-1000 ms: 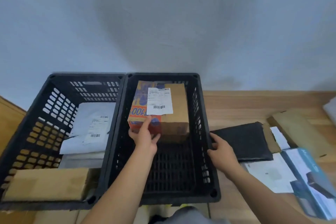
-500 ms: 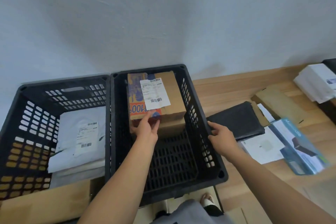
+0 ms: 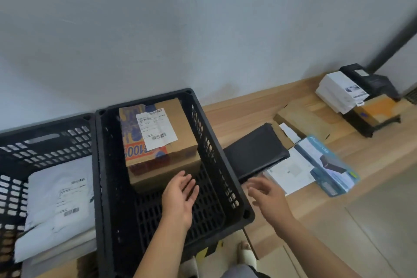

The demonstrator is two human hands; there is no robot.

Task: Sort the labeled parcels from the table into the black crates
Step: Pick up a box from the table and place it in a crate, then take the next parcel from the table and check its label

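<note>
Both hands have let go: left hand (image 3: 180, 196) off the cardboard parcel (image 3: 161, 142), now resting in the right crate (image 3: 228, 178); right hand (image 3: 268, 194) off the rim. Fingers relaxed, empty. Black parcel (image 3: 255, 153) lies just beyond right fingertips, long axis slanting away rightward.

A labelled cardboard box (image 3: 161, 142) sits flat in the right black crate (image 3: 228, 189) — white mailer (image 3: 58, 198) in the left crate (image 3: 45, 140).

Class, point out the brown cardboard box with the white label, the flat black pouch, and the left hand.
Brown cardboard box (image 3: 180, 128), head view, bare top.
Flat black pouch (image 3: 255, 151), head view, centre.
Left hand (image 3: 179, 196), head view, palm.
</note>
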